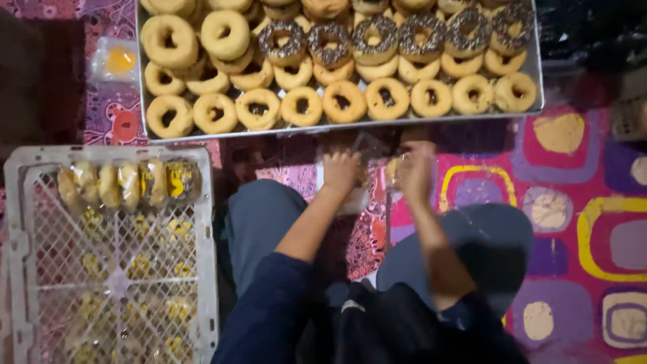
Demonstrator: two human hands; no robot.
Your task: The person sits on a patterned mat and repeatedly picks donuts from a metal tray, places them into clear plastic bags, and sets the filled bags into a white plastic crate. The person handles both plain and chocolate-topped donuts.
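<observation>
L hand (341, 170): fingers curled down over a stack of clear plastic bags (355, 197) on the mat, pressing or pinching the top one; can't tell which, blurred.
R hand (416, 172): closed round a plain donut (393, 170), partly hidden, w/ a bit of clear film at it; looks like it's going into a bag, not sure.
Where: both hands just in front of the metal tray (539, 81), between the person's knees.
Tray: full of ring donuts (344, 101), mostly plain, a row w/ chocolate sprinkles (376, 37) at back.
Crate: white plastic crate (202, 222) to the left, a row of bagged donuts (125, 183) at its far end.
Floor: patterned mat (573, 202).
Risk: thin film may tear or fold shut if donut is pushed in crooked; loose grip could drop it on the mat.
</observation>
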